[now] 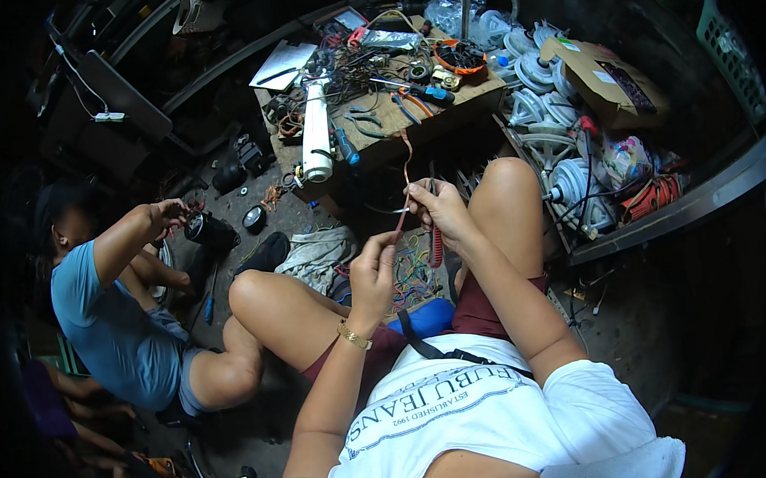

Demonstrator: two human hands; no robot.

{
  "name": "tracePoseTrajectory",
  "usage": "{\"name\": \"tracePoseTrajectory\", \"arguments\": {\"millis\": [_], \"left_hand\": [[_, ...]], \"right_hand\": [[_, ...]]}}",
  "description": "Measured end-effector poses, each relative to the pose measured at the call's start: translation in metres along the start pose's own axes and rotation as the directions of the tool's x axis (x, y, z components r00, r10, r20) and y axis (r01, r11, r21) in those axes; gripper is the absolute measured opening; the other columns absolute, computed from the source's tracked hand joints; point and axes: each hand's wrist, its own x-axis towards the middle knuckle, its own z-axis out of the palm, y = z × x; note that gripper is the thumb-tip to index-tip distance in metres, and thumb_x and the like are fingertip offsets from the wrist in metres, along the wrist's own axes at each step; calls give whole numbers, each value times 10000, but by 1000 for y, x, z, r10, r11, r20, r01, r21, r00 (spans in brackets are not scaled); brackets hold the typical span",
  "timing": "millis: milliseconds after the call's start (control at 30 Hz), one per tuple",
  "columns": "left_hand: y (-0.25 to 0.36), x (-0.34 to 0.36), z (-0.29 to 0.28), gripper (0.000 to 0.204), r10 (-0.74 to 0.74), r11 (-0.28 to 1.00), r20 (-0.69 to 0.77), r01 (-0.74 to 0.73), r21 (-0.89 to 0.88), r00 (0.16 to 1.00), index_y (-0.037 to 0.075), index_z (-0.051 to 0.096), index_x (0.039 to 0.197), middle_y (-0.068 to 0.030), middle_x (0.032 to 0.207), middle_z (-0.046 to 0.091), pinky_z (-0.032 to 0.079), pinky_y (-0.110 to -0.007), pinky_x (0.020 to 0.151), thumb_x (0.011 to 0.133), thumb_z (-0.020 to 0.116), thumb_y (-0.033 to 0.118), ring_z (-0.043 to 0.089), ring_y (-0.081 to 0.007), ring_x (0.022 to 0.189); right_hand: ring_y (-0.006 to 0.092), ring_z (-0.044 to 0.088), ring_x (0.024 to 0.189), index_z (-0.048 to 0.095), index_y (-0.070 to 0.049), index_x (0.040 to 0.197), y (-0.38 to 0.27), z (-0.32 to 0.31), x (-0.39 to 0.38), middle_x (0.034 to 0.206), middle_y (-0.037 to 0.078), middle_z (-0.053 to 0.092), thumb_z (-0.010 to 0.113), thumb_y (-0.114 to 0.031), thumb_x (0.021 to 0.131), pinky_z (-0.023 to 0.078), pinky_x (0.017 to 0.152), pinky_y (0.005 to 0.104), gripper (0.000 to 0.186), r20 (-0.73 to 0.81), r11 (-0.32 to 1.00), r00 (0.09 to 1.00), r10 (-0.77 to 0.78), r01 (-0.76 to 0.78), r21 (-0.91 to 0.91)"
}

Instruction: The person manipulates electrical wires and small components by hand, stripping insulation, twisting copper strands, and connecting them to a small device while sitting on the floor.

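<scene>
My left hand [372,269] is closed, its fingers pinching a thin reddish wire [398,230] above my lap. Just ahead of it and to the right, my right hand [440,209] is closed too, gripping the same wire and a hand tool. That tool's ribbed red handle [435,247] hangs below the palm; its working end is mostly hidden by my fingers. From my right hand the wire runs up, in a copper-orange stretch [407,152], to the front edge of the wooden bench [471,92]. Below my hands lie several coloured wires [417,276].
Pliers [363,122], a blue screwdriver [432,92] and a white cylinder [317,131] lie among tangled wires on the bench. At right, a bin holds several grey-white plastic pulleys [531,68] and a cardboard box [602,76]. A co-worker in a blue shirt [118,327] sits at left.
</scene>
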Motion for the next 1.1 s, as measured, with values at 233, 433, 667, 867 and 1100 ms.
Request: {"name": "tracePoseTrajectory", "arguments": {"millis": [233,433,667,867,1100], "left_hand": [[-25,-15,-6,165,-407,720,66,364,-591,911,70,486,1033,87,607,356,199,-155,407,957,470,216,254,8,458],[-5,-19,-12,114,-417,708,92,387,-591,904,35,509,991,54,699,450,271,-156,481,948,475,136,346,0,554],[18,-21,-14,51,-315,785,56,293,-546,947,9,513,921,-14,810,575,399,-167,584,930,488,52,502,-28,688],[13,-29,-6,78,-223,841,-64,159,-517,973,66,496,949,30,751,550,313,-118,491,947,493,144,446,12,592],[27,-30,-14,84,-305,749,-8,234,-620,952,49,487,953,8,788,565,359,-126,547,950,483,133,489,-8,647]], "right_hand": [[86,527,753,468,-11,1135,20,-18,-29,885,63,586,504,-223,928,422,663,203,299,276,989,950,143,-148,-1],[73,516,668,428,-2,1155,14,10,-54,794,40,569,461,-181,950,424,601,191,274,401,984,902,161,-113,-139],[53,485,584,430,-6,1121,7,25,-58,735,33,560,484,-106,933,377,496,177,219,403,982,905,137,-71,-175],[47,471,531,448,-8,1080,4,31,-61,698,30,571,514,-52,906,359,459,178,192,421,985,901,104,-35,-168],[44,463,508,461,-5,1057,-2,37,-64,670,27,567,528,-51,898,354,442,177,179,415,981,900,134,-61,-185]]}}
